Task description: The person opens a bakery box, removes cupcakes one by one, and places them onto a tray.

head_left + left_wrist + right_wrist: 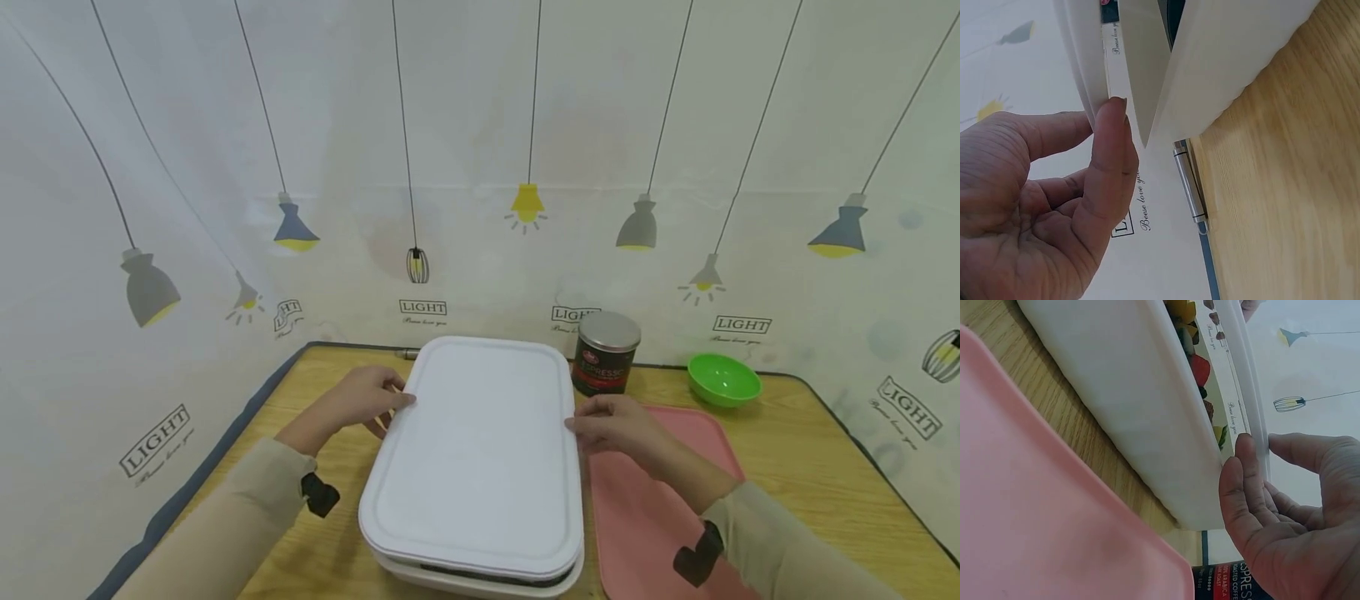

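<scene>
A white rectangular lid (480, 450) sits raised over a white box (408, 572), with a gap between them at the near end and along the sides. My left hand (367, 398) pinches the lid's left edge between thumb and fingers. On the opposite edge, my right hand (615, 423) pinches the lid the same way. Through the gap in the right wrist view, colourful pieces show inside the box, among them a red piece (1199, 370) and yellow and green ones; their kind cannot be told. Most of the box's inside is hidden by the lid.
A pink tray (637, 517) lies right of the box, partly under my right forearm. Behind it stand an espresso coffee tin (603, 354) and a green bowl (723, 381). A slim silver cylinder (1189, 184) lies at the table's back edge, before a lamp-printed curtain (480, 125).
</scene>
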A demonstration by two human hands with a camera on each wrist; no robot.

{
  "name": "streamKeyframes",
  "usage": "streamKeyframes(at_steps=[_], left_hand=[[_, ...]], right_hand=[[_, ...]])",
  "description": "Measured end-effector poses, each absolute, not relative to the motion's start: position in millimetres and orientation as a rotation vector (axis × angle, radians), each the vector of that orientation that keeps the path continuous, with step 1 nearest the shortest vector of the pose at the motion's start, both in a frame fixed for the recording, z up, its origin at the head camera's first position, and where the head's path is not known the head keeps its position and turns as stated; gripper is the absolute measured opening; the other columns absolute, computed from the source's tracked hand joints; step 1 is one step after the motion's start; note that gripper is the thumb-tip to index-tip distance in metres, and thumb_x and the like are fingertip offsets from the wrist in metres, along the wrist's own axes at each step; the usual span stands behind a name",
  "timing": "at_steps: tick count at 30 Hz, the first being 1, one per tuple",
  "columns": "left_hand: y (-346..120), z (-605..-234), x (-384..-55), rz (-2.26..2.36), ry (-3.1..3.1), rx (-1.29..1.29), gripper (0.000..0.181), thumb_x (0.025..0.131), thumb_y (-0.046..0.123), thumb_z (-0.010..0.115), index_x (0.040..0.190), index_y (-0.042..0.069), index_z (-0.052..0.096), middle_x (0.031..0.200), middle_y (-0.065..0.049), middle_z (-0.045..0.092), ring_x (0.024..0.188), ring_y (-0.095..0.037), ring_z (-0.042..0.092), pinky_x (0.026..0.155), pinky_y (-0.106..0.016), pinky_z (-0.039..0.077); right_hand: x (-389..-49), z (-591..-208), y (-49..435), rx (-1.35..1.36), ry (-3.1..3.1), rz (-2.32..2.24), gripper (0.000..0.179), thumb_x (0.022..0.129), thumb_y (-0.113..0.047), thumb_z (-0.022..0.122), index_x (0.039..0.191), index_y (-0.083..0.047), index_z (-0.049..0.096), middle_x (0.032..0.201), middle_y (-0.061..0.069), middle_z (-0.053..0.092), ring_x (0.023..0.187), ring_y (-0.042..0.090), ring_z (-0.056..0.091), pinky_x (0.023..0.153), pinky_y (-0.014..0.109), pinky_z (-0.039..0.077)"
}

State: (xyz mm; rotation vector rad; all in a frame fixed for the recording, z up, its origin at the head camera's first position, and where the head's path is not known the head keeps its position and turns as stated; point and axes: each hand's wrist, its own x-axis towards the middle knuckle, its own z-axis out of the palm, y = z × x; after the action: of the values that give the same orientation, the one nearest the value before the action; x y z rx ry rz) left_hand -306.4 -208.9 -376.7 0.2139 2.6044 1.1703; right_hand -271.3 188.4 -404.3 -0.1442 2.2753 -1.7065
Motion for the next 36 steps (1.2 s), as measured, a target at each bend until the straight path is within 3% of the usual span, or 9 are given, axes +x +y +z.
streamKeyframes(at_steps=[11,20,27,36], left_hand=[[-223,-366,-304,1.125,2.639,0.185,0.038,0.098,0.022,0.066,0.123,-0.006,0.061,0.098,-0.015,0.066,0.072,-0.023,0.069,0.059,-0.037,0.060],[-251,-357,-306,1.047,2.714,0.167,0.040,0.096,0.023,0.068,0.123,-0.006,0.062,0.094,-0.013,0.069,0.071,-0.022,0.069,0.058,-0.036,0.059],[-277,-348,-308,0.978,2.748,0.110,0.045,0.095,0.026,0.069,0.127,-0.005,0.062,0.101,-0.015,0.068,0.074,-0.022,0.070,0.060,-0.037,0.060],[-321,-346,-306,0.901,2.779,0.058,0.050,0.097,0.027,0.067,0.131,-0.008,0.058,0.107,-0.019,0.068,0.078,-0.023,0.069,0.062,-0.038,0.060]], right_hand=[[-277,-399,170,-0.210,2.245,-1.752,0.042,0.091,-0.021,0.076,0.115,0.009,0.059,0.089,0.012,0.071,0.082,0.023,0.070,0.079,0.043,0.058],[-288,-398,138,-0.231,2.190,-1.792,0.038,0.089,-0.017,0.077,0.113,0.008,0.061,0.090,0.012,0.071,0.081,0.025,0.072,0.081,0.044,0.058],[-296,-393,109,-0.278,2.140,-1.803,0.032,0.091,-0.014,0.074,0.111,0.008,0.061,0.090,0.013,0.071,0.080,0.024,0.071,0.078,0.042,0.059],[-301,-388,62,-0.348,2.053,-1.824,0.032,0.093,-0.011,0.071,0.114,0.009,0.059,0.095,0.015,0.071,0.084,0.023,0.072,0.087,0.047,0.056]])
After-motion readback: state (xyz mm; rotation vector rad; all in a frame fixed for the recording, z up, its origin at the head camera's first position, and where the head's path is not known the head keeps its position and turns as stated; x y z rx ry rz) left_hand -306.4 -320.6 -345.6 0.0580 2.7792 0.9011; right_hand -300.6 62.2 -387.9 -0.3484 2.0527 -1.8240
